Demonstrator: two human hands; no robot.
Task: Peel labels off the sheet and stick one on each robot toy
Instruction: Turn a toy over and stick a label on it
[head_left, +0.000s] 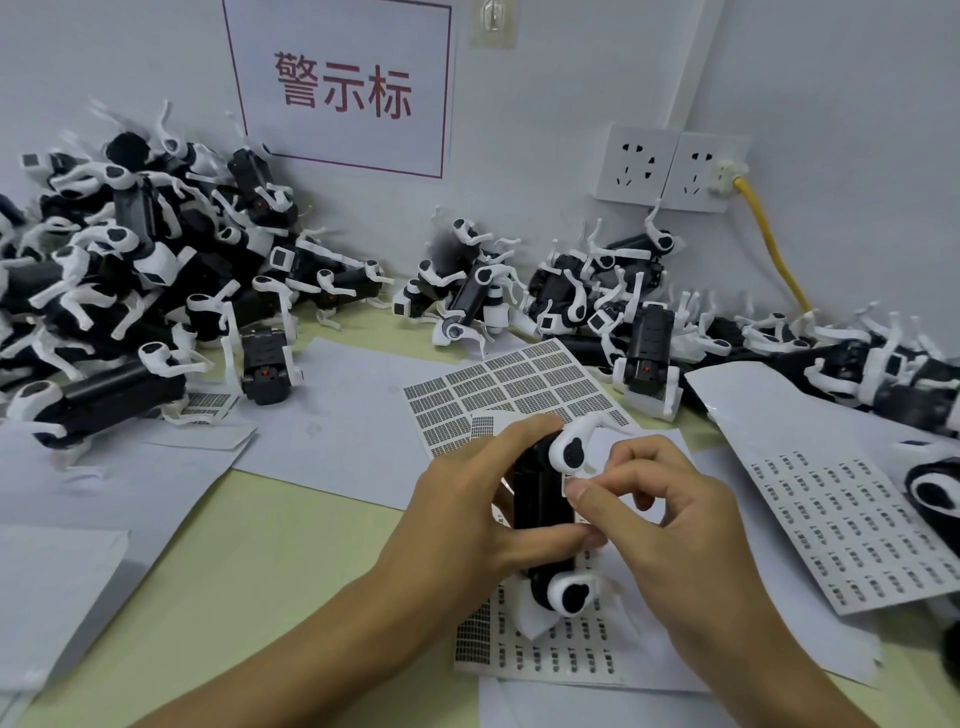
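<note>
My left hand (467, 509) grips a black-and-white robot toy (543, 499) above the table, fingers curled round its black body. My right hand (670, 514) pinches a small white label (570, 480) against the toy's side between thumb and forefinger. A label sheet (498, 389) with grey printed rectangles lies just beyond the hands. Another label sheet (561, 649) lies under the toy. A third label sheet (831, 514) lies to the right.
A big heap of robot toys (130, 270) fills the back left, with smaller clusters of robot toys (467, 291) along the wall to the right. Blank backing papers (130, 467) cover the yellowish table (270, 561). A yellow cable (769, 244) hangs from the wall sockets (670, 169).
</note>
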